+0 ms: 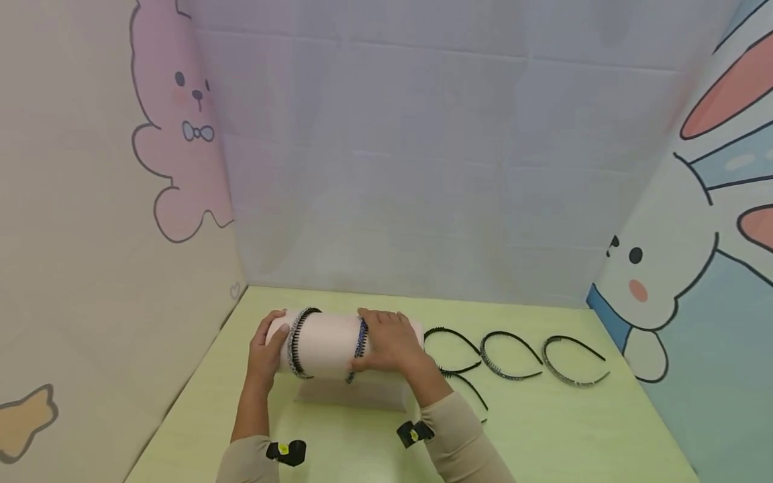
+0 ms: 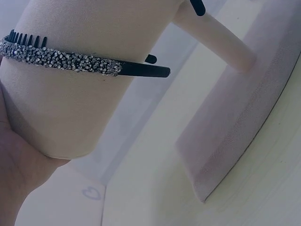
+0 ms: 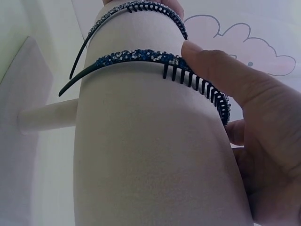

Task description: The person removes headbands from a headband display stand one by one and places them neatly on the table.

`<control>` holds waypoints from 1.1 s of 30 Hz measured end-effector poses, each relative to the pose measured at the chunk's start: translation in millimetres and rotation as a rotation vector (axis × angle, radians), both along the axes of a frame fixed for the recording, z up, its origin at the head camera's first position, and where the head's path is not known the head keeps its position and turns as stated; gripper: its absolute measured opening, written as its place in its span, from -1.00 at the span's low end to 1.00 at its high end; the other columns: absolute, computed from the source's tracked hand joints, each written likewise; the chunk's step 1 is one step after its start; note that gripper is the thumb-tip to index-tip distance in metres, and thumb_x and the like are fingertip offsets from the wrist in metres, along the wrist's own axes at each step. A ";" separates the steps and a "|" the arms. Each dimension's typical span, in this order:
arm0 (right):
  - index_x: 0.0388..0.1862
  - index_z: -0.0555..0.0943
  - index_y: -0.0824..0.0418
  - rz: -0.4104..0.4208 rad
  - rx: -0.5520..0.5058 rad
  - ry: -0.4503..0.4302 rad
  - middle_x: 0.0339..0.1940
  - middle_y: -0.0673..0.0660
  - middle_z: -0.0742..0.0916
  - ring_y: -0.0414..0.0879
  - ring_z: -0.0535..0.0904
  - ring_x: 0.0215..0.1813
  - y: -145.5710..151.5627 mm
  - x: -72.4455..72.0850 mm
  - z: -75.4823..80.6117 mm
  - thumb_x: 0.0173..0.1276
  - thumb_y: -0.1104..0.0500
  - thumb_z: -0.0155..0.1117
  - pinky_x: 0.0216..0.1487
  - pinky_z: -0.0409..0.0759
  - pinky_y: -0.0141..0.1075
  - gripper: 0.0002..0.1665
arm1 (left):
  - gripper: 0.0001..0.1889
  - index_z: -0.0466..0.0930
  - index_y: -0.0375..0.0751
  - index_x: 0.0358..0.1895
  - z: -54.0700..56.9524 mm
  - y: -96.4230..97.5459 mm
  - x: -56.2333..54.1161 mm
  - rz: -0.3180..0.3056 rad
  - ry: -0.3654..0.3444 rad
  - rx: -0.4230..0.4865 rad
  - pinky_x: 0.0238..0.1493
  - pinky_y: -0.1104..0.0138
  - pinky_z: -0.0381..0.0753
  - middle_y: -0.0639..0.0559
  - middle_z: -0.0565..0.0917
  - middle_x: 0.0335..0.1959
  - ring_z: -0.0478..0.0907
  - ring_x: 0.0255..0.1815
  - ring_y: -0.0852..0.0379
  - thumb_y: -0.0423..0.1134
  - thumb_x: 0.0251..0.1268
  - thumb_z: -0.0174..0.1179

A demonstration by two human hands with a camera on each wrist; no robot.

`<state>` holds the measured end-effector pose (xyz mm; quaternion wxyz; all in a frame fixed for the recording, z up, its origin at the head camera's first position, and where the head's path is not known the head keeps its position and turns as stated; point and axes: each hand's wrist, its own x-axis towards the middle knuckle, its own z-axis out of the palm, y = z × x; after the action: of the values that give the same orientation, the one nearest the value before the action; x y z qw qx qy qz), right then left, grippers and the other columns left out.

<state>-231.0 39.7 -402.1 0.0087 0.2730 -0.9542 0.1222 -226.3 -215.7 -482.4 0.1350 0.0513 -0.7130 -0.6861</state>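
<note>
A pale padded headband stand [image 1: 329,345] has a horizontal roll on a short post [image 2: 216,40] above a flat base [image 1: 350,397]. My left hand [image 1: 264,352] grips the roll's left end, thumb in front and fingers over the top. Close to that hand, a silver rhinestone headband [image 2: 70,61] with black comb teeth sits around the roll. Farther right, a blue rhinestone headband [image 3: 141,56] also goes around it. My right hand [image 1: 392,343] holds this blue headband, its thumb on the rhinestone band and its other fingers partly hidden behind the roll.
To the right of the stand, several headbands lie on the pale green table [image 1: 543,436]: a black one [image 1: 453,330], a sparkly one [image 1: 496,371] and a silver one [image 1: 568,381] among them. Cartoon-printed sheets [image 1: 676,268] and a plain backdrop [image 1: 423,168] enclose the table.
</note>
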 end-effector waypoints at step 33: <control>0.38 0.24 0.06 -0.037 -0.078 0.016 0.22 0.15 0.47 0.13 0.31 0.24 33.8 6.7 -2.4 -0.12 -0.32 0.43 0.19 0.07 0.23 0.11 | -0.65 0.22 -0.10 0.24 -1.3 -10.4 -4.2 -0.153 -0.009 -0.032 -0.22 0.18 0.43 0.06 0.22 0.25 0.35 -0.06 0.00 -0.16 0.47 -0.12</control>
<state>-224.3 73.6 -404.5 0.0291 0.2558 -0.9534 0.1570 -230.5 -226.1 -483.7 0.0800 -0.0025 -0.7262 -0.6828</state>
